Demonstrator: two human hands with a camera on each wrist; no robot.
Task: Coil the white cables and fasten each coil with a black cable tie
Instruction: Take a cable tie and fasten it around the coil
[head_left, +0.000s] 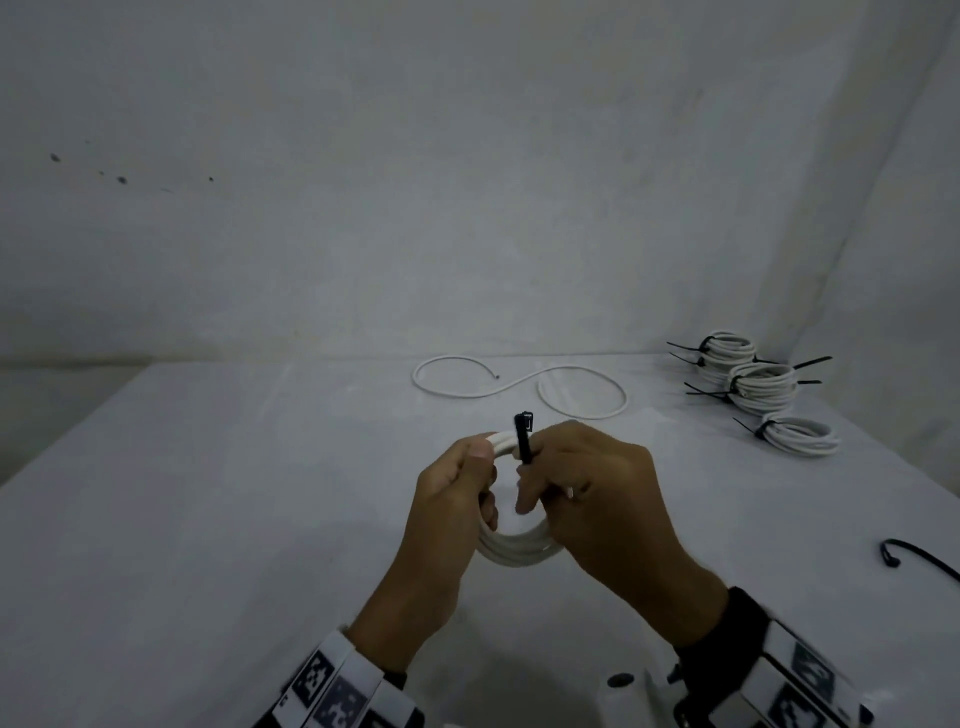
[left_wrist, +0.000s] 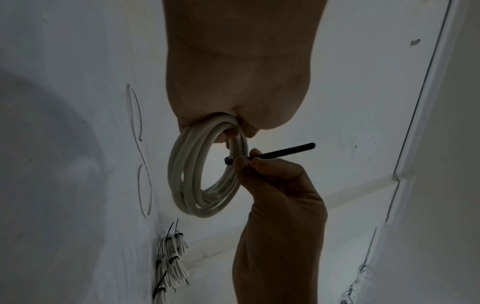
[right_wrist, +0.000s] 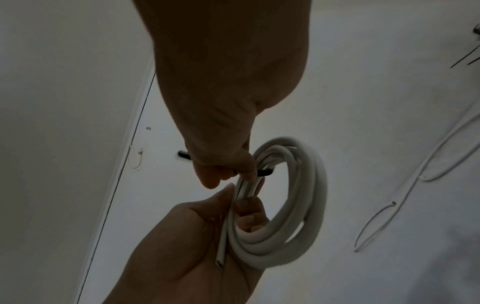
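Note:
A white cable coil hangs above the middle of the table. My left hand grips its near side, fingers curled through the ring and thumb on top. My right hand pinches a black cable tie against the coil's strands; the tie's head sticks up above the hands. The tie's tip pokes inside the ring in the wrist views.
A loose white cable lies in an S shape farther back on the table. Three tied coils with black tie tails sit at the back right. A spare black tie lies at the right edge.

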